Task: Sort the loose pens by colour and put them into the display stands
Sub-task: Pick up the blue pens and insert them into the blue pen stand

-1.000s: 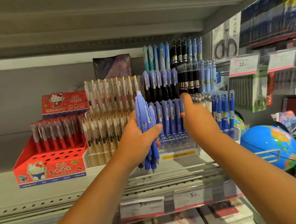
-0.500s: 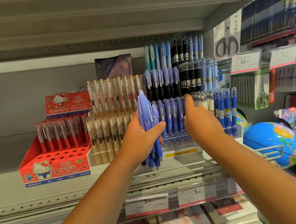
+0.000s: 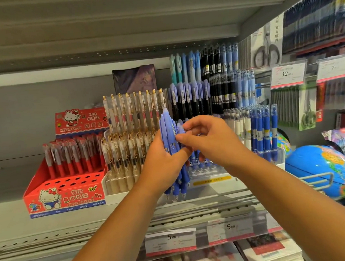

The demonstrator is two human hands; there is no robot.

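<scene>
My left hand (image 3: 161,167) grips a bundle of several periwinkle-blue pens (image 3: 167,130), held upright with the tips pointing down, in front of the tiered display stand (image 3: 211,178). My right hand (image 3: 210,142) is at the right side of the bundle. Its thumb and forefinger pinch the upper part of one blue pen (image 3: 180,130) there. The stand behind holds rows of periwinkle, black, light-blue and dark-blue pens (image 3: 263,132). My hands hide the stand's lower front row.
A red Hello Kitty stand (image 3: 66,189) with red pens sits at the left, with a stand of beige pens (image 3: 120,182) beside it. A blue globe (image 3: 319,169) is at the right behind a wire rail. Price tags (image 3: 170,241) line the shelf edge.
My right hand has left the row of pens in the stand and moved left to the bundle in my left hand, where it now pinches a pen.
</scene>
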